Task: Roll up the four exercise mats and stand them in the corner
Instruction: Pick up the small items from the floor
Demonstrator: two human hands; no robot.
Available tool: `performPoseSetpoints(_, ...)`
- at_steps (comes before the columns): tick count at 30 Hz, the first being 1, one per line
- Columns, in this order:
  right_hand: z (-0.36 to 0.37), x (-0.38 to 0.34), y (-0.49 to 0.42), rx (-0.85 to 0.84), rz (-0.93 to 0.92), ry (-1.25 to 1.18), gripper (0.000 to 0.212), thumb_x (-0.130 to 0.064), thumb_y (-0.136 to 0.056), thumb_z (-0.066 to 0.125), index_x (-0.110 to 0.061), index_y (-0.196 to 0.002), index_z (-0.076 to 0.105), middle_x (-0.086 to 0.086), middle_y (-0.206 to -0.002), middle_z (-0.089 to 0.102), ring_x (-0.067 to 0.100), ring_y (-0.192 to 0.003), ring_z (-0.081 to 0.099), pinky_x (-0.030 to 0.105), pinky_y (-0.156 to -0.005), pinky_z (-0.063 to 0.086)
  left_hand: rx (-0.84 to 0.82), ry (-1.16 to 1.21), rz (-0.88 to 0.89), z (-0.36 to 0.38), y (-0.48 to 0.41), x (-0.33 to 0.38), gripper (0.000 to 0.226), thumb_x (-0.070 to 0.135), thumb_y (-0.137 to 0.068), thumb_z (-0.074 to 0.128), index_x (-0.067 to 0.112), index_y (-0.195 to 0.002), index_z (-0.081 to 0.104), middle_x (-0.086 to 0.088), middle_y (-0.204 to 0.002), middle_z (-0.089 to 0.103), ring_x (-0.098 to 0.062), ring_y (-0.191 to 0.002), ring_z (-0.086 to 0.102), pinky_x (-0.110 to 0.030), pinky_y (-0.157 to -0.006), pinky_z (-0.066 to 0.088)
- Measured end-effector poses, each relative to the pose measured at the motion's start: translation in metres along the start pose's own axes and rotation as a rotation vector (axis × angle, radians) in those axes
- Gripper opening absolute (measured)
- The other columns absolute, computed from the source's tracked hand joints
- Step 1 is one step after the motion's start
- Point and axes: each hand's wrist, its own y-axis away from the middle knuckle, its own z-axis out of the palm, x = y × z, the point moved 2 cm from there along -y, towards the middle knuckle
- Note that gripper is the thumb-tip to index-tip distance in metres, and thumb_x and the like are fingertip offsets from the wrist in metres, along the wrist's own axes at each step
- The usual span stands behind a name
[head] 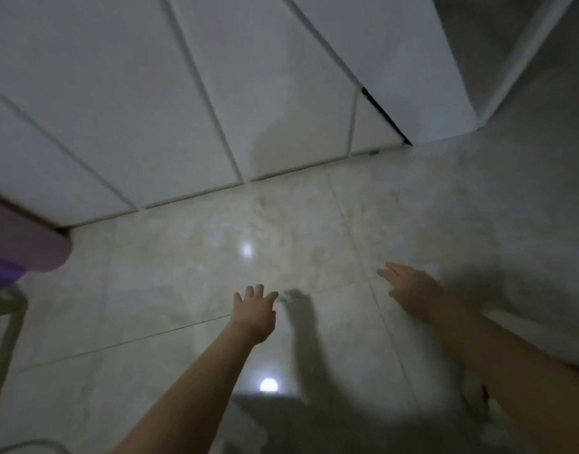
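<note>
Left hand (pixel 253 314), right hand (pixel 412 286) empty, fingers spread above floor (pixel 183 273). Purple mat (pixel 22 247), maybe rolled, well left of left hand; person best grips it two-handed, keeps it upright.

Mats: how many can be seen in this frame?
2, both at the left edge: a mauve mat and a darker purple mat just below it. Blurred and cropped; others may lie out of view.

Nothing readable is showing: no text, label, brand, number or sign on the white wall panels (pixel 150 93), glossy floor tiles (pixel 183 273) or purple mat (pixel 22 247).
</note>
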Motion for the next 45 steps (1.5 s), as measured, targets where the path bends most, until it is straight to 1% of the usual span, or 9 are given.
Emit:
performPoseSetpoints(9, 0.122, 0.088, -0.017, -0.117, 0.142, -0.239, 0.053, -0.016, -0.102, 0.034, -0.02, -0.152, 0.017, 0.004, -0.16, 0.007, 0.022, -0.147, 0.01, 0.035, -0.117, 0.015, -0.183, -0.125, 0.286, 0.058, -0.101, 0.136, 0.055, 0.03, -0.1, 0.039, 0.024, -0.15, 0.017, -0.008, -0.157, 0.011, -0.027, -0.144, 0.012, -0.048, -0.115, 0.015)
performPoseSetpoints(16, 0.197, 0.099, -0.016, -0.274, 0.132, -0.296, 0.059, 0.001, -0.096, 0.038, -0.015, -0.15, 0.022, 0.008, -0.158, 0.009, 0.026, -0.145, 0.014, 0.039, -0.114, 0.02, -0.24, -0.067, 0.426, 0.108, -0.141, 0.198, 0.06, 0.021, -0.099, 0.042, 0.033, -0.15, 0.013, 0.0, -0.158, 0.0, -0.028, -0.141, 0.017, -0.049, -0.108, 0.033)
performPoseSetpoints(20, 0.217, 0.1, -0.014, -0.31, 0.124, -0.344, 0.054, -0.005, -0.097, 0.037, -0.017, -0.148, 0.026, 0.008, -0.157, 0.012, 0.027, -0.145, 0.013, 0.036, -0.113, 0.021, -0.349, -0.088, 0.412, 0.128, -0.149, 0.217, 0.059, 0.018, -0.099, 0.041, 0.032, -0.15, 0.015, -0.004, -0.159, -0.007, -0.03, -0.144, 0.007, -0.049, -0.112, 0.029)
performPoseSetpoints(25, 0.215, 0.097, -0.017, -0.312, 0.141, -0.391, 0.058, -0.003, -0.093, 0.047, -0.013, -0.146, 0.029, 0.014, -0.154, 0.018, 0.029, -0.142, 0.023, 0.037, -0.113, 0.027, -0.414, -0.156, 0.383, 0.125, -0.158, 0.221, 0.062, 0.015, -0.097, 0.039, 0.034, -0.15, 0.014, -0.007, -0.159, -0.01, -0.03, -0.144, 0.01, -0.046, -0.114, 0.025)
performPoseSetpoints(28, 0.21, 0.097, -0.02, -0.347, 0.145, -0.388, 0.054, -0.004, -0.094, 0.045, -0.012, -0.146, 0.03, 0.014, -0.152, 0.023, 0.029, -0.14, 0.028, 0.037, -0.113, 0.028, -0.407, -0.117, 0.355, 0.121, -0.161, 0.224, 0.057, 0.016, -0.098, 0.039, 0.032, -0.15, 0.021, -0.007, -0.16, -0.002, -0.028, -0.142, 0.021, -0.038, -0.115, 0.024)
performPoseSetpoints(30, 0.206, 0.098, -0.023, -0.367, 0.138, -0.378, 0.05, -0.007, -0.096, 0.045, -0.011, -0.145, 0.032, 0.014, -0.15, 0.028, 0.029, -0.138, 0.031, 0.037, -0.111, 0.029, -0.334, -0.071, 0.366, 0.117, -0.163, 0.23, 0.053, 0.015, -0.097, 0.041, 0.027, -0.148, 0.03, -0.008, -0.156, 0.02, -0.027, -0.133, 0.038, -0.037, -0.112, 0.031)
performPoseSetpoints(33, 0.192, 0.108, -0.035, -0.292, 0.115, -0.358, 0.041, -0.012, -0.1, 0.04, -0.011, -0.141, 0.038, 0.014, -0.144, 0.039, 0.031, -0.133, 0.039, 0.04, -0.106, 0.034, -0.187, -0.068, 0.351, 0.108, -0.171, 0.244, 0.049, 0.011, -0.095, 0.041, 0.023, -0.143, 0.036, -0.008, -0.144, 0.041, -0.026, -0.123, 0.046, -0.04, -0.105, 0.038)
performPoseSetpoints(40, 0.148, 0.152, -0.042, 0.032, 0.224, -0.292, 0.045, -0.009, -0.097, 0.041, -0.016, -0.14, 0.035, 0.013, -0.137, 0.043, 0.031, -0.125, 0.042, 0.04, -0.102, 0.038, -0.181, -0.117, 0.462, 0.095, -0.203, 0.271, 0.056, 0.012, -0.096, 0.043, 0.025, -0.148, 0.026, -0.01, -0.15, 0.03, -0.031, -0.13, 0.037, -0.047, -0.107, 0.035)
performPoseSetpoints(45, 0.134, 0.205, -0.011, 0.113, 0.314, -0.315, 0.047, -0.01, -0.098, 0.039, -0.017, -0.144, 0.032, 0.013, -0.138, 0.041, 0.032, -0.127, 0.04, 0.04, -0.105, 0.034, -0.238, -0.149, 0.461, 0.091, -0.219, 0.27, 0.058, 0.01, -0.093, 0.041, 0.025, -0.148, 0.029, -0.008, -0.152, 0.029, -0.03, -0.132, 0.037, -0.045, -0.108, 0.035)
